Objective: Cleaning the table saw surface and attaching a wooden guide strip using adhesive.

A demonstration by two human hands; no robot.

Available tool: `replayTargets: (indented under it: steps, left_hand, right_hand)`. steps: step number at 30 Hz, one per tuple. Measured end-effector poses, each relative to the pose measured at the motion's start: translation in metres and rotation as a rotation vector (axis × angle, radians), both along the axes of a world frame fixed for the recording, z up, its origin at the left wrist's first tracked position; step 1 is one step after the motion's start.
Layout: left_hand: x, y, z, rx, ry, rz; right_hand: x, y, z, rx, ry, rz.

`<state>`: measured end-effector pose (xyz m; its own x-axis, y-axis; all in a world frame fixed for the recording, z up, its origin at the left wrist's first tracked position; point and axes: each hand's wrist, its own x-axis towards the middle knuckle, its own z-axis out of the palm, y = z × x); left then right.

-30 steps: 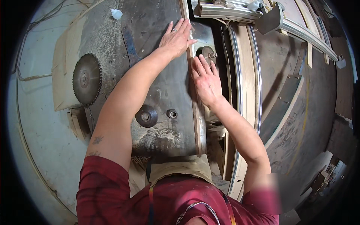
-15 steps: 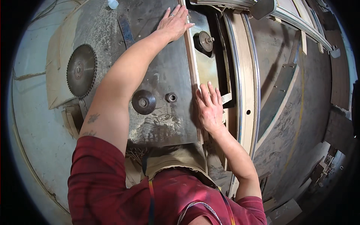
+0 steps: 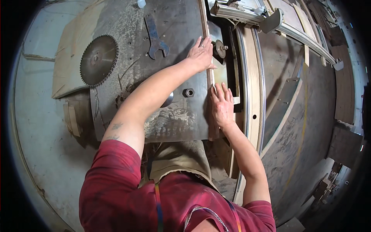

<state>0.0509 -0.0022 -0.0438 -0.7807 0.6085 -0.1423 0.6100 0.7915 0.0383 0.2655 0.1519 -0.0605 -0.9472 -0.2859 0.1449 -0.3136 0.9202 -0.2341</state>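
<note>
A long thin strip (image 3: 204, 17) with a pale edge lies along the right edge of the metal saw table (image 3: 176, 127). My left hand (image 3: 201, 56) rests on it with fingers stretched forward and thumb out to the right. Nearer to me, my right hand (image 3: 223, 106) lies along the strip's right side, fingers extended. Neither hand grips anything. Just right of my left hand, the saw's arbor (image 3: 221, 48) shows in the open slot without a blade. A nut (image 3: 189, 92) sits on the table, and a round dark flange (image 3: 168, 100) is mostly hidden by my left forearm.
A toothed circular saw blade (image 3: 99, 60) lies at the table's left, near a blue open-ended wrench (image 3: 154, 40). A small white plastic object (image 3: 141, 3) stands at the far edge. Right of the slot runs the sliding carriage (image 3: 251, 77), with a metal fence (image 3: 297, 34) across its far end.
My left hand has slid nearer to me along the strip, closer to my right hand. My left forearm now covers most of the flange, and the wrench shows fully. The view has shifted.
</note>
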Motion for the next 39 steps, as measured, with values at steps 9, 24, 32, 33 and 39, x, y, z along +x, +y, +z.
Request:
replayTargets:
  steps: [9, 24, 32, 33, 39]
  left_hand:
    - [0.009, -0.005, -0.014, 0.079, -0.019, 0.022]
    - [0.006, -0.004, -0.006, 0.038, 0.006, 0.006]
    - [0.014, -0.008, -0.009, 0.035, 0.062, 0.009]
    - [0.016, -0.010, -0.010, 0.033, 0.087, 0.010]
    - [0.041, -0.004, 0.001, -0.061, 0.092, -0.066]
  right_hand:
    - [0.008, 0.000, -0.001, -0.012, 0.035, -0.034]
    - [0.055, 0.006, -0.005, -0.042, 0.020, -0.041]
    - [0.099, 0.008, 0.002, -0.040, 0.016, -0.040]
    - [0.105, 0.009, 0.004, -0.045, 0.010, -0.043]
    - [0.125, 0.017, 0.005, -0.092, -0.042, -0.035]
